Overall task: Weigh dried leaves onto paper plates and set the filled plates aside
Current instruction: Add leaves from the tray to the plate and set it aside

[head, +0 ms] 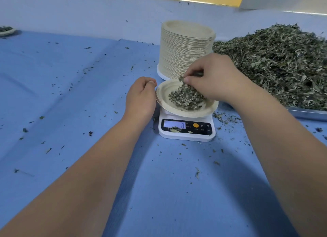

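leaves (185, 99) pinched in right hand (214, 79), over plate (165, 103)

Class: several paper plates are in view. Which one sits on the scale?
The single plate under the right hand, holding leaves; the others form the tall stack behind, plus one far left.

Bright, even, cool light from above. We see soft shadows under both forearms (92, 167) on the blue cloth (70, 95). Wide-angle bending at the edges; we lose the leaf pile (283, 63) to blur far right. Scale display (174, 124) glares pale, digit readable.
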